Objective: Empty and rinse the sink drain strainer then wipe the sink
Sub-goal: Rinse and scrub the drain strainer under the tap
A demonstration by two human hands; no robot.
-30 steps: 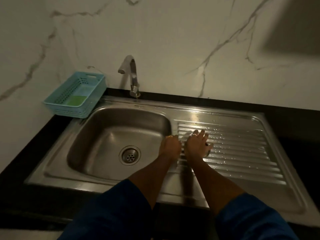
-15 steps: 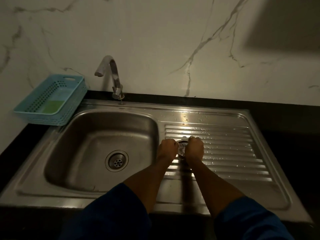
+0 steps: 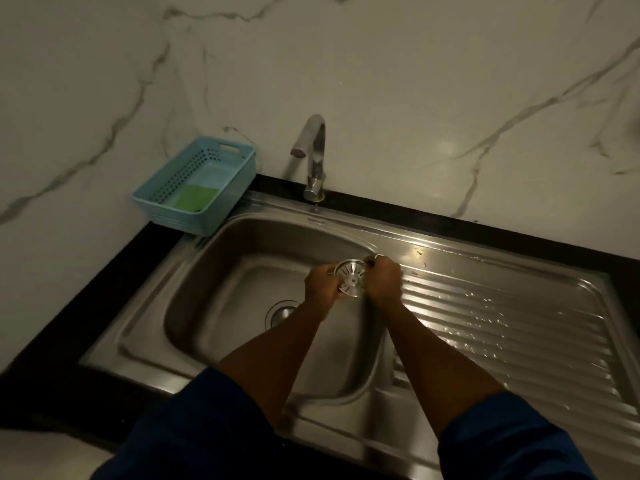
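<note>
strainer (image 3: 350, 279) | gripped between both hands: left (image 3: 322, 284), right (image 3: 382, 282) | over sink (image 3: 221, 271)

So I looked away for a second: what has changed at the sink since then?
Both hands, left hand and right hand, have carried the strainer from over the drainboard leftward to above the basin, gripping it between them. The faucet and blue basket stayed put.

Dim, warm-tinted frame; small glare spots on the draining board (image 3: 491, 306) at right and wall (image 3: 446, 147); slight motion blur; lower corners fall into darkness.
</note>
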